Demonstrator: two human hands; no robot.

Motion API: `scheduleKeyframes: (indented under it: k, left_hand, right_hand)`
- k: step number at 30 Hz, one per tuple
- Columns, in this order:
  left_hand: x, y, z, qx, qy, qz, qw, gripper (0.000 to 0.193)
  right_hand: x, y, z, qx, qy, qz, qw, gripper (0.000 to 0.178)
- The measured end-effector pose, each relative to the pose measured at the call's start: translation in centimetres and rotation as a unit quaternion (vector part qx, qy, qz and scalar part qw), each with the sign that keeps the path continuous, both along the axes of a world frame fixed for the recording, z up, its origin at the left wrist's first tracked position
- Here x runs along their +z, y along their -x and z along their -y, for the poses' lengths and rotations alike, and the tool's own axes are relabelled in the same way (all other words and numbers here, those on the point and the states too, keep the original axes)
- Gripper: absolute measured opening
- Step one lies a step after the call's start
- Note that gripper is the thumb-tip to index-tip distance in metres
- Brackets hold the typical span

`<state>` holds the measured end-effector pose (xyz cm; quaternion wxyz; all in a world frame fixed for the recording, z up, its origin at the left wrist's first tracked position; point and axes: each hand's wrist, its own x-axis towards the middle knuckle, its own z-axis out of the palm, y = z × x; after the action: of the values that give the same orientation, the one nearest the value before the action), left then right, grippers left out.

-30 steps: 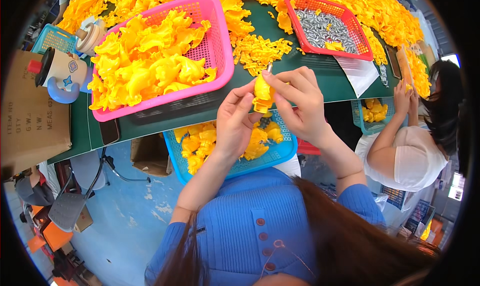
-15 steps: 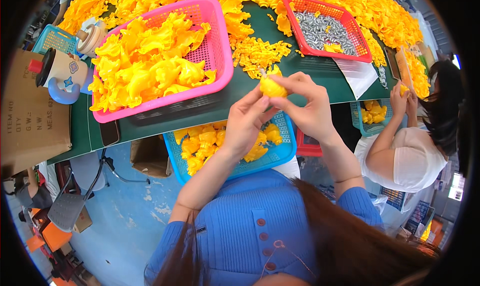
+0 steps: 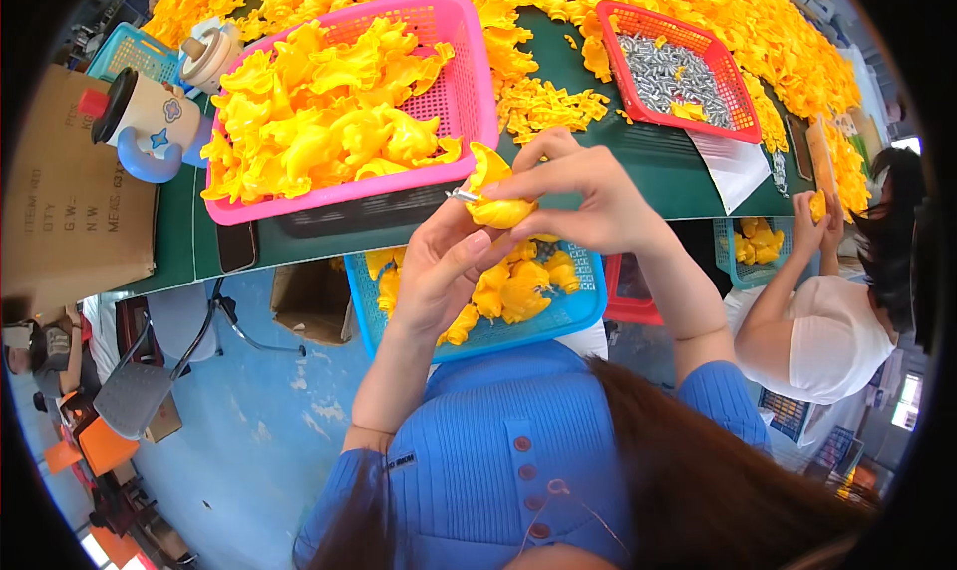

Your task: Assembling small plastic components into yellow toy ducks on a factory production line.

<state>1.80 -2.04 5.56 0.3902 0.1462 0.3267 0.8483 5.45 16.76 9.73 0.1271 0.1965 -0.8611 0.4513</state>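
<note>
A soft-looking yellow moulded plastic piece (image 3: pixel 501 211) is held in front of me, above the near table edge. A small silver metal part (image 3: pixel 463 195) sticks out of its left side. My right hand (image 3: pixel 588 199) pinches the piece from above and the right, closed on it. Below and to the left, my left hand (image 3: pixel 439 271) cups it with curled fingers and the thumb close under its lower edge; some fingertips are hidden behind it. Under my hands, a blue basket (image 3: pixel 583 311) holds several similar yellow pieces (image 3: pixel 523 293).
A pink basket (image 3: pixel 485 102) of yellow pieces stands left on the green table (image 3: pixel 653 171). A red basket (image 3: pixel 733 130) holds small silver metal parts (image 3: pixel 673 72). Yellow heaps (image 3: pixel 788 32) cover the far side. A mug (image 3: pixel 150 122) and phone (image 3: pixel 237 247) lie left; a person (image 3: pixel 822 336) works at right.
Both hands have come left and lower with the yellow piece. The piece has turned, so its silver part now points left. The surroundings have shifted rightward in view.
</note>
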Motion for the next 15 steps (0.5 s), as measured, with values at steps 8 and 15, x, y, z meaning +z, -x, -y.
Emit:
scheduleKeyframes:
  k: [8,15]
  left_hand:
    - [-1.0,0.6,-0.4,0.025,-0.010,0.012,1.000,0.045]
    - [-2.7,1.0,-0.6,-0.003,-0.031,0.070,0.997,0.039]
  right_hand:
    - [-0.3,1.0,0.1,0.029,0.132,0.088,0.987,0.034]
    - [-0.1,0.6,0.2,0.007,0.050,0.054,0.997,0.033]
